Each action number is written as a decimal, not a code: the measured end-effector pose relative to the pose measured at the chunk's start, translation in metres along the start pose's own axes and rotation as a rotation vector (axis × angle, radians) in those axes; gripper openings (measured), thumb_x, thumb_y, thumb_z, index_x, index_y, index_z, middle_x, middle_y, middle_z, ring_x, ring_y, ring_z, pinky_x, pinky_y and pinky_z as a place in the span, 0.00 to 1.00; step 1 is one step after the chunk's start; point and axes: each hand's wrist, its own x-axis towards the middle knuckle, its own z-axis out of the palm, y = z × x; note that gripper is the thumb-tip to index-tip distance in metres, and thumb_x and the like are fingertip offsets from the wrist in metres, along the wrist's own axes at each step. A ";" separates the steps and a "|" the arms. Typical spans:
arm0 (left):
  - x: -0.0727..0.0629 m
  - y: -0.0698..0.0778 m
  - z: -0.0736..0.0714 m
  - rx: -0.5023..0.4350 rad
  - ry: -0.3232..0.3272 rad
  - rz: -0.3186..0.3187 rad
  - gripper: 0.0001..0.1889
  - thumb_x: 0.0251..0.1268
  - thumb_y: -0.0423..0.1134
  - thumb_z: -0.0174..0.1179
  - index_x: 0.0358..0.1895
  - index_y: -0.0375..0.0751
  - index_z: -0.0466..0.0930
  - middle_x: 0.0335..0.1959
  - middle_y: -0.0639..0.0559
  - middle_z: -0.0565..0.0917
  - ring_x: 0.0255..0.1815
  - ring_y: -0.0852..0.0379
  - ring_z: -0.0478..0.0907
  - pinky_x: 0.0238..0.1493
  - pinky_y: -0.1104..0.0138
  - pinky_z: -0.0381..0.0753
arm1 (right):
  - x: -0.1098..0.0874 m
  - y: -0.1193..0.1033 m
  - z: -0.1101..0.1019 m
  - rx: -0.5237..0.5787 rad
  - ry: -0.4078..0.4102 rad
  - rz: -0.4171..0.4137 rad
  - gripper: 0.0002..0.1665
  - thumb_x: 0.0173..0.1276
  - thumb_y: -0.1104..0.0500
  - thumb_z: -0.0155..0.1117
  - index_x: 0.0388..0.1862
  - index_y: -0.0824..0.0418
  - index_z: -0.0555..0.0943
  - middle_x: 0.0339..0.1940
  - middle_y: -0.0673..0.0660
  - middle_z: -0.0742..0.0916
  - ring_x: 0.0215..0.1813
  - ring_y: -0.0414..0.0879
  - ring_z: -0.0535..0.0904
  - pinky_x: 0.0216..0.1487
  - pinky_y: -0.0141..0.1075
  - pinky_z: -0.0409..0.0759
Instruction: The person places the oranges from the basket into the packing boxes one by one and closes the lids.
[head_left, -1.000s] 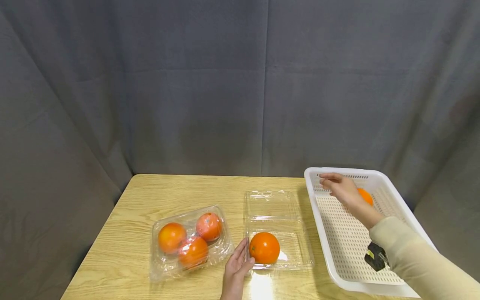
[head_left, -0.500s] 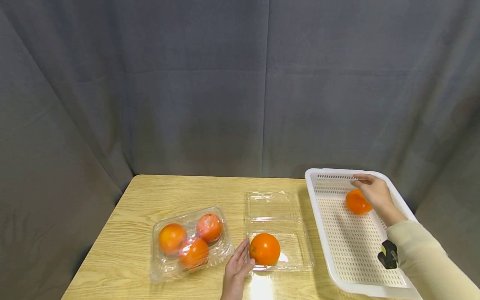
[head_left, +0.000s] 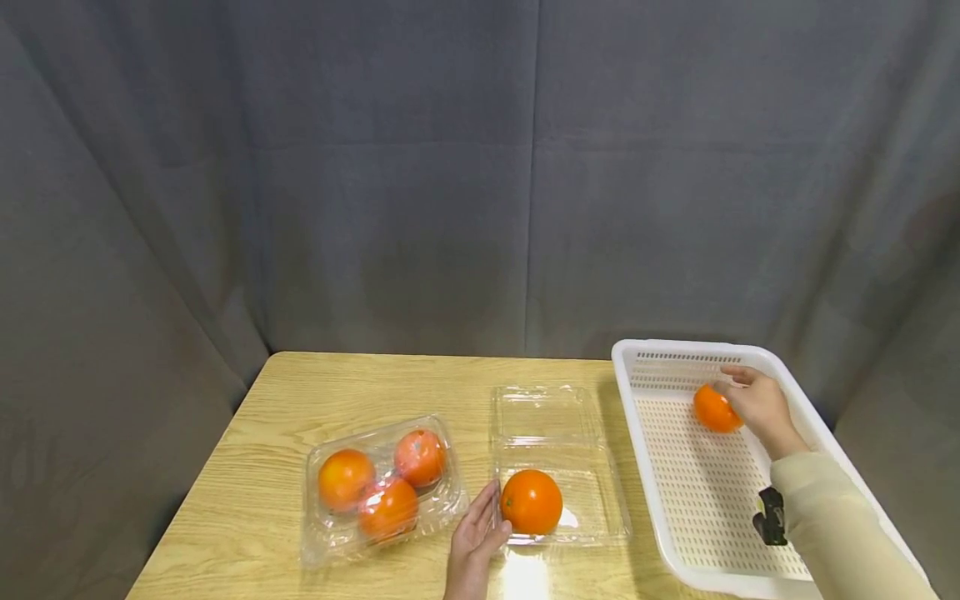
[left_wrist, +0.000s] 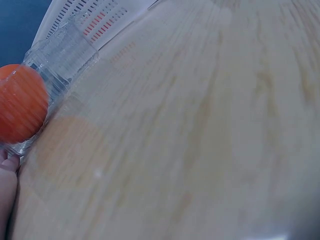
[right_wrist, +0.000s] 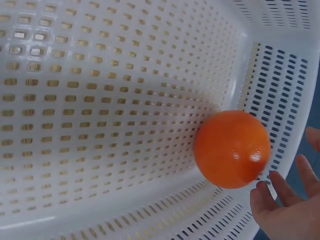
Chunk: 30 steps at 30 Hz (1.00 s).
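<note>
My left hand (head_left: 474, 542) touches the left front corner of a lidded clear plastic fruit box (head_left: 588, 500), which stands open. Its fingers run straight along the box's side, and the thumb lies at the front edge. Inside that box, close to the hand, sits one orange (head_left: 532, 502). Over the white perforated basket (head_left: 651, 492), my right hand (head_left: 761, 407) reaches toward another orange (right_wrist: 231, 149) on the basket floor. In the right wrist view the fingers are spread beside this orange, holding nothing.
A closed clear box (head_left: 318, 533) with three oranges lies on the left of the wooden table (head_left: 247, 500). The basket's raised rim (head_left: 637, 450) stands right of the unfilled part of the open box. A grey curtain (head_left: 405, 183) hangs behind the table.
My right hand has moved right inside the basket, then lowered toward the orange there. That orange, partly hidden by the arm at first, now shows more. The left hand stays at the box corner.
</note>
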 end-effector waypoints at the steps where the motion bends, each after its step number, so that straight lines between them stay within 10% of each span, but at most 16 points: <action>1: 0.000 0.000 0.000 -0.003 0.000 -0.003 0.37 0.67 0.27 0.56 0.74 0.19 0.49 0.76 0.28 0.50 0.78 0.37 0.43 0.66 0.80 0.59 | 0.000 0.002 0.002 0.000 0.002 0.001 0.30 0.73 0.56 0.56 0.63 0.79 0.70 0.61 0.83 0.72 0.59 0.74 0.72 0.59 0.61 0.74; 30: 0.001 -0.002 0.000 0.004 0.013 -0.005 0.35 0.67 0.28 0.57 0.73 0.21 0.52 0.76 0.29 0.53 0.78 0.37 0.45 0.66 0.78 0.61 | 0.005 0.023 0.022 0.008 -0.016 0.053 0.38 0.56 0.70 0.68 0.62 0.82 0.63 0.56 0.85 0.65 0.56 0.76 0.64 0.62 0.66 0.68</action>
